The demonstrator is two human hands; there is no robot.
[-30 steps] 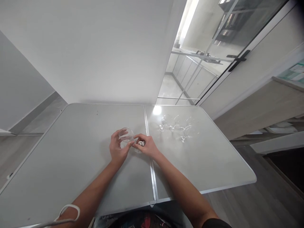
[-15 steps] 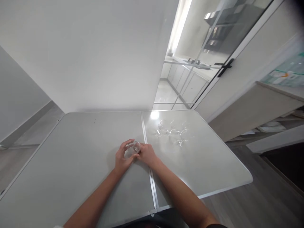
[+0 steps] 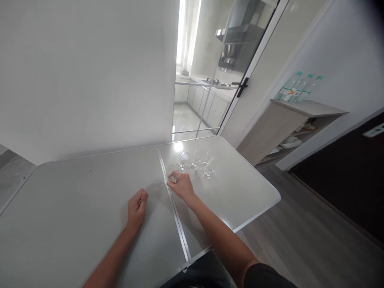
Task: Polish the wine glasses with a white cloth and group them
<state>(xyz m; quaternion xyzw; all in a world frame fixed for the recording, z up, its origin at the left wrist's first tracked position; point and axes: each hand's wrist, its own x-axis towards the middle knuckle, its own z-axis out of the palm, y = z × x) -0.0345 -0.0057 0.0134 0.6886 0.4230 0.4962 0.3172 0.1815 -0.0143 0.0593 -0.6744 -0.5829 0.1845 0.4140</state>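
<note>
My right hand is closed around a clear stemmed glass, just above the metal seam of the table. The glass's rounded bowl shows above the fingers; its lower part is partly hidden by them. To the left, my left hand rests curled in a fist at the tabletop, apart from the glass, and nothing shows in it. Beyond my right hand stand several more clear stemmed glasses, grouped close together on the table's right section.
The pale table has a metal seam across it. A white wall and a glazed door border its far side. At right stands a wooden cabinet with plastic bottles on top.
My left hand has come off the glass, moved left and curled into a fist. My right hand carries the glass toward the other glasses. The view has turned to the right.
</note>
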